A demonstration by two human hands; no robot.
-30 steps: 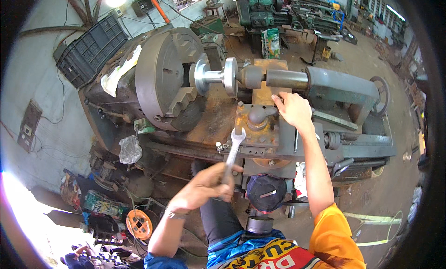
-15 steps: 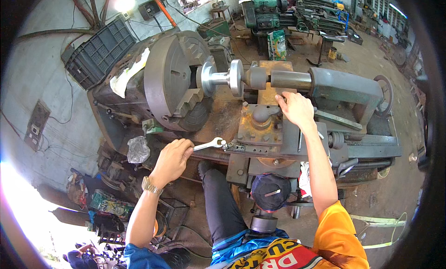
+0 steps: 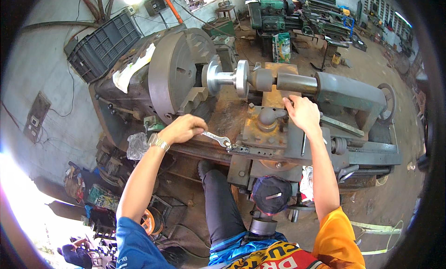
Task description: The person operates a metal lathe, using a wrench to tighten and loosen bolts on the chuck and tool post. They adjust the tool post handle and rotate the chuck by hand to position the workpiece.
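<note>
Silver and smooth, a wrench (image 3: pixel 216 138) is gripped by the left hand (image 3: pixel 185 128), fingers closed, left of a rusty block (image 3: pixel 259 138); the right hand (image 3: pixel 303 113) is curled near a rounded lever (image 3: pixel 268 116), hold unclear.

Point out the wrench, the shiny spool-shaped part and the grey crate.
Wrench (image 3: pixel 215 137): head view, on its shank, between the hand and the open end.
Shiny spool-shaped part (image 3: pixel 227 78): head view, on the narrow neck between its two flanges.
Grey crate (image 3: pixel 105 46): head view, on its slatted surface.
</note>
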